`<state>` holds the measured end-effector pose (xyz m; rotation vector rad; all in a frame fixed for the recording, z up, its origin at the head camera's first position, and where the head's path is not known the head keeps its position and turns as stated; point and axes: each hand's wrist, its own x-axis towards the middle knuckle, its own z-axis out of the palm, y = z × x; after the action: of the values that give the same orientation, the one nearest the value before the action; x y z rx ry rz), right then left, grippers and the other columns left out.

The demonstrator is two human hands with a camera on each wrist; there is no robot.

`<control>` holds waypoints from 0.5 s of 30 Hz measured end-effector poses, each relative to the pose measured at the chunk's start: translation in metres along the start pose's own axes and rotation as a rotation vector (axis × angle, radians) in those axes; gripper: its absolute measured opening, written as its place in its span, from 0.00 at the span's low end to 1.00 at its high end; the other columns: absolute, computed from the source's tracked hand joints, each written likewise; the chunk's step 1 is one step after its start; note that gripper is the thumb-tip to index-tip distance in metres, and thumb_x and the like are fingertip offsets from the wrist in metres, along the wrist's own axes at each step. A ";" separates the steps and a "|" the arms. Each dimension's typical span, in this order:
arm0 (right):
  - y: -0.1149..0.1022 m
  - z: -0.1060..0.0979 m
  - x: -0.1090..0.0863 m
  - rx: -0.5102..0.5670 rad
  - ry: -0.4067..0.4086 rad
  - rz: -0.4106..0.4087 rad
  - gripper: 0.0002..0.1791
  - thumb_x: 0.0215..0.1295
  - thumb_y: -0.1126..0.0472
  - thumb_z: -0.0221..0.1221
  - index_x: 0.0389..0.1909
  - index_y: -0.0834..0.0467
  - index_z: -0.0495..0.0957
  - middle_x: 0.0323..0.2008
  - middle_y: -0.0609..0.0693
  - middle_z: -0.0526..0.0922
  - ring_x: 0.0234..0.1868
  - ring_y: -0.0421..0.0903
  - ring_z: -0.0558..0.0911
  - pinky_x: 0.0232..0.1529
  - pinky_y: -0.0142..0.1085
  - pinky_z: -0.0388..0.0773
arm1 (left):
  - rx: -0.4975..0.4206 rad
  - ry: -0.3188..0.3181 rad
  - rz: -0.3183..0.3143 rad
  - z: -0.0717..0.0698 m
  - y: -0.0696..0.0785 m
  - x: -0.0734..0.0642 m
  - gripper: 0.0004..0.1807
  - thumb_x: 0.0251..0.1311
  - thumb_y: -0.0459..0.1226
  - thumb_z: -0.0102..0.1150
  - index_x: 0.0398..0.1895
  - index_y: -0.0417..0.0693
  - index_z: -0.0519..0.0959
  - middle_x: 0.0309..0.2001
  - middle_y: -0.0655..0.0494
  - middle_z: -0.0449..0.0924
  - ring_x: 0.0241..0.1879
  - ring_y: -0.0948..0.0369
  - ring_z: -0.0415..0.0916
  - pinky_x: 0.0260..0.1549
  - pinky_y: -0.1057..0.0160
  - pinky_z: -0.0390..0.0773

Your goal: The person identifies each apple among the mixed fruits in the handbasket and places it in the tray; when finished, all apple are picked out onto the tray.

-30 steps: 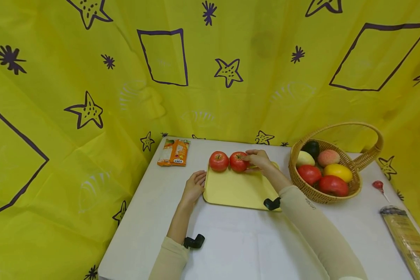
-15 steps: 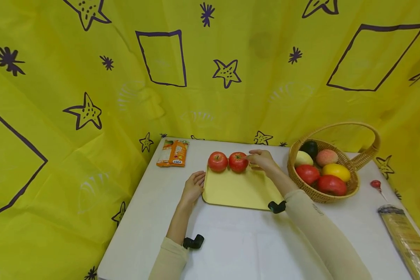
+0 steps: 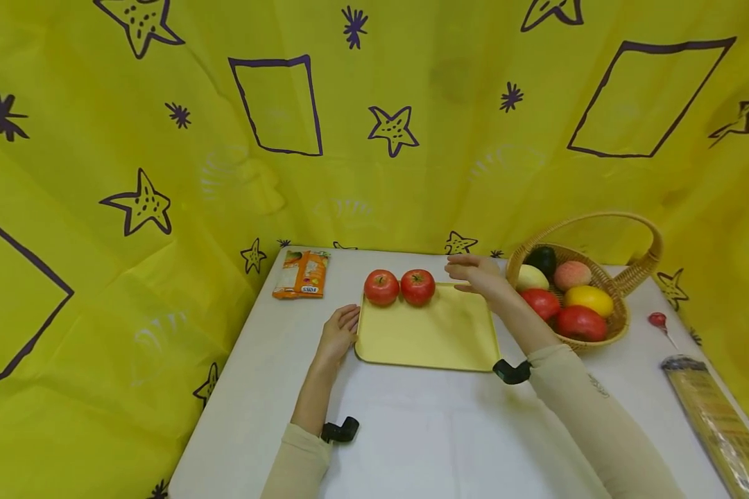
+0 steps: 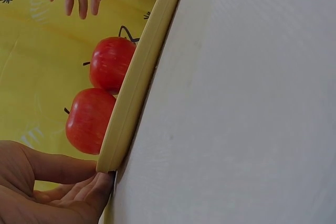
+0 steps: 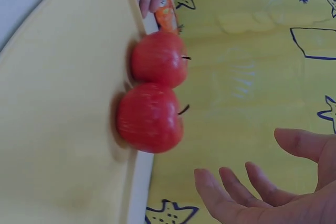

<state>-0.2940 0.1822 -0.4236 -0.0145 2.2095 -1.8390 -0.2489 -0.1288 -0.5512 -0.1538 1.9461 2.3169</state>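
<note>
In the head view, a pale yellow tray (image 3: 431, 339) is set on a white table (image 3: 406, 430), and two red apples, the left apple (image 3: 381, 287) and the right apple (image 3: 417, 287), are placed side by side along its far edge, toward the left corner. The tray's left edge is met by the left hand (image 3: 339, 334). The right hand (image 3: 480, 276) is held, fingers extended, by the far right corner, apart from the apples. A wicker basket (image 3: 601, 277) of fruit is partly hidden by the right arm; an orange packet (image 3: 302, 275) is laid at the far left.

In the left wrist view, the tray's rim is pinched by the left hand, with the thumb and fingers closed on it.

In the right wrist view, the right hand is seen widely opened, thumb spread from the fingers, and nothing is grasped; the apples' dark stems are shown pointing away from the tray's surface.
</note>
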 end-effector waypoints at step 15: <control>-0.026 -0.049 -0.039 -0.181 -0.079 -0.028 0.30 0.78 0.56 0.57 0.74 0.66 0.67 0.73 0.67 0.69 0.74 0.63 0.69 0.72 0.54 0.72 | -0.009 -0.001 -0.002 -0.002 -0.004 0.003 0.46 0.45 0.06 0.36 0.75 0.27 0.60 0.74 0.29 0.63 0.76 0.41 0.60 0.76 0.53 0.65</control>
<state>-0.2710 0.2309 -0.3827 -0.1513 2.3226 -1.6169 -0.2512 -0.1301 -0.5556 -0.1561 1.9349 2.3239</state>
